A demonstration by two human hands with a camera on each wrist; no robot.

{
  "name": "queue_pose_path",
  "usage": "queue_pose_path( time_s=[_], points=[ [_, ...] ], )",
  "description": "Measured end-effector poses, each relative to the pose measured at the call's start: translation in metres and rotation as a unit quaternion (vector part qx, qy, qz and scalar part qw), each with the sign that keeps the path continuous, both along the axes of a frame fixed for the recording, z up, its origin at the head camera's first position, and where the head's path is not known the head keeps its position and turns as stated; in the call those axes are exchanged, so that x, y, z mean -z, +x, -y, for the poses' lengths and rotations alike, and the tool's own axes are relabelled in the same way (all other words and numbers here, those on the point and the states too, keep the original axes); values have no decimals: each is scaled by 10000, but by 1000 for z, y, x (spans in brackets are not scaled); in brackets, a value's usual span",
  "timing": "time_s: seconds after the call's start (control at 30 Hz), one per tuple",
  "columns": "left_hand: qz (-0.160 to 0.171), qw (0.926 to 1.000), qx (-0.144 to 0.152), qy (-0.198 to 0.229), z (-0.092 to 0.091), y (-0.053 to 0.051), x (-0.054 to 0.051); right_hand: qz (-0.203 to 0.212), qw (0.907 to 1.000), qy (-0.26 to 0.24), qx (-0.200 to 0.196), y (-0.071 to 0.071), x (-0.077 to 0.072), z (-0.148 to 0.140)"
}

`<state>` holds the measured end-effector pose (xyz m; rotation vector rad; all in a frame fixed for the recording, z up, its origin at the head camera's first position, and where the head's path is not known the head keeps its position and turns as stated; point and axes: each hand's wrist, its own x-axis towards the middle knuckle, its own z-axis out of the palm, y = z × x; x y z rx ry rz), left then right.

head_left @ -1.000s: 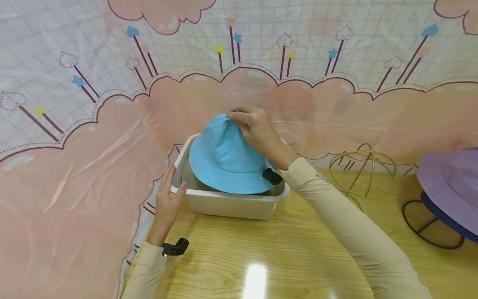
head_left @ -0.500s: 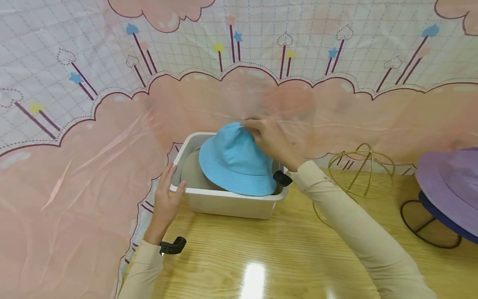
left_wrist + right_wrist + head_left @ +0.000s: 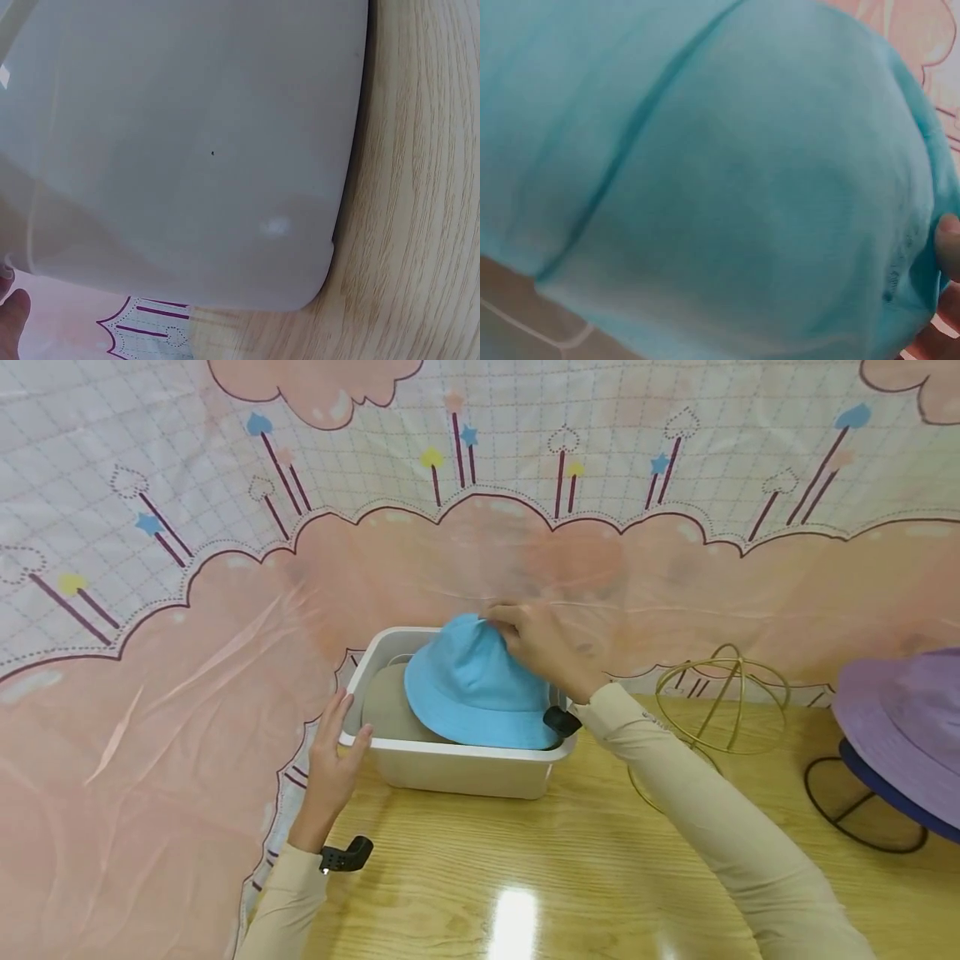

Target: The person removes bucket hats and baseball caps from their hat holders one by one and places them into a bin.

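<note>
White, the bin (image 3: 457, 775) held the hat (image 3: 476, 689) the right hand (image 3: 542, 642) pinched. The left hand (image 3: 334, 767) (straight-fingered) touched the rim (image 3: 405, 745).

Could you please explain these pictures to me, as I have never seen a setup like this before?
There is no machine here: a person works with two bare hands. The large picture comes from a camera on the head, looking forward and down. The other two come from wrist cameras: the left one sees mostly the side of a white bin, the right one a light blue hat close up.

The right hand pinches the hat's top at the bin's mouth; the left hand touches the bin's edge. Inside is something beige, perhaps another hat. The bin stands on a wooden table, with a gold wire stand and a purple hat towards the right.
</note>
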<state>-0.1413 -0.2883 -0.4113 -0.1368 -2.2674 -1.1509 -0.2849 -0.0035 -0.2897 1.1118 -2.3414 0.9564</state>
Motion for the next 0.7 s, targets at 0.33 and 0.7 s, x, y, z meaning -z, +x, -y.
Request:
queue_pose_path(
  time_s=[0.33,0.7],
  points=[
    [39,10000,-44,23,1,2,-1,1133,9724,1956,-572,29,8,9],
    [206,9998,-34,51,2,1,2,1287,9477,2896,-370,42,10,11]
  ],
)
